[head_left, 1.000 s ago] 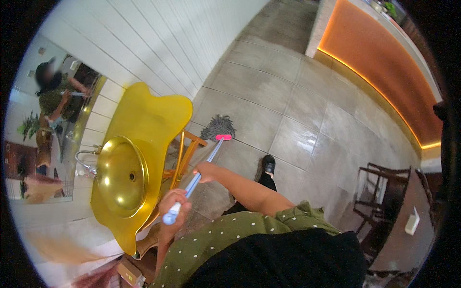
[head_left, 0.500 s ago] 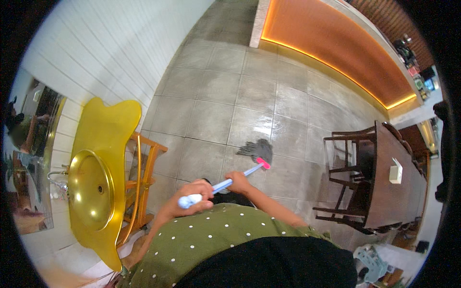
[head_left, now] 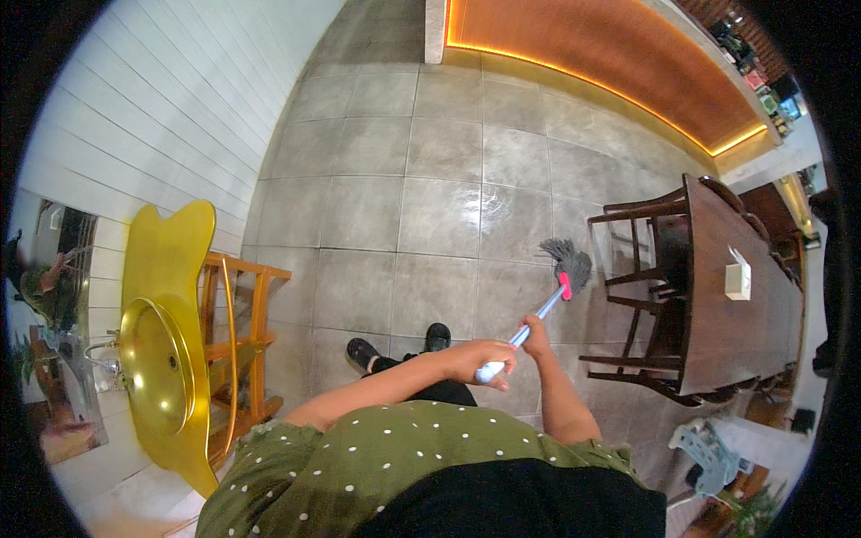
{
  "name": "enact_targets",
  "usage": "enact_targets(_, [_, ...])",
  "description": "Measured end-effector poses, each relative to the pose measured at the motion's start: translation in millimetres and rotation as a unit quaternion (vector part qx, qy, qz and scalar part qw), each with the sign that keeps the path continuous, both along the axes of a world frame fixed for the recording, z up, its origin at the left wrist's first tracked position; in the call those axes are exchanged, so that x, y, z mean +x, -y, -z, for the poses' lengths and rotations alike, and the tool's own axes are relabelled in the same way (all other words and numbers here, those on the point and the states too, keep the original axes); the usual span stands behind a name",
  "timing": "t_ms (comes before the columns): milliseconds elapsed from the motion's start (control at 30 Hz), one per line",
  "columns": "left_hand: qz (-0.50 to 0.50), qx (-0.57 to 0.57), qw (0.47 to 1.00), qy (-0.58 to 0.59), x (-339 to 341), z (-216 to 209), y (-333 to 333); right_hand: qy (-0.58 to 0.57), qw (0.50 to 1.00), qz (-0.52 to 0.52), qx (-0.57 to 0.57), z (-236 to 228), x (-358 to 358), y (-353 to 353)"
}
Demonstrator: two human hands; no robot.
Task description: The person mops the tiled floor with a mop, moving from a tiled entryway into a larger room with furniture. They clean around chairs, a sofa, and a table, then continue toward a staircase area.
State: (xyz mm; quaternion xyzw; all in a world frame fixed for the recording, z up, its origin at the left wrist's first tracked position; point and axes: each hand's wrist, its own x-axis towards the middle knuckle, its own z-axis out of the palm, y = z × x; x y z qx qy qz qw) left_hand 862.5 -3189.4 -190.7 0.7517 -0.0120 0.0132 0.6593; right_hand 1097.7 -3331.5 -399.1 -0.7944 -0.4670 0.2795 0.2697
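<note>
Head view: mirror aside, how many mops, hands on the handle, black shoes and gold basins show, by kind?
Mop: 1
Hands, left hand and right hand: 2
Black shoes: 2
Gold basin: 1
Total: 6

The mop head [head_left: 572, 260] lies on floor [head_left: 359, 282] between sink [head_left: 151, 394] and table [head_left: 728, 336].

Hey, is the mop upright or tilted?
Tilted. The mop slants forward and right from the left hand, through the right hand, to its gray head.
</note>
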Motion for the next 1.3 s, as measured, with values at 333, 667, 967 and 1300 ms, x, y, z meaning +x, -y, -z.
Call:
enact_targets(333, [-0.302,0.024,0.953,-0.019,-139,-42,10,0.119,0.968,-0.182,-0.125,-35,-105,-70])
enact_targets(667, [-0.464,0.111,0.855,-0.203,-427,-212,105,-0.059,0.883,-0.457,-0.089,-99,-462,-76])
enact_targets(967, [-0.546,0.23,0.767,-0.245,-529,-254,209,-0.19,0.803,-0.564,0.01,-134,-673,-29])
enact_targets(1300, [-0.558,0.127,0.813,-0.104,-520,-221,222,-0.11,0.823,-0.557,0.037,-152,-632,-6])
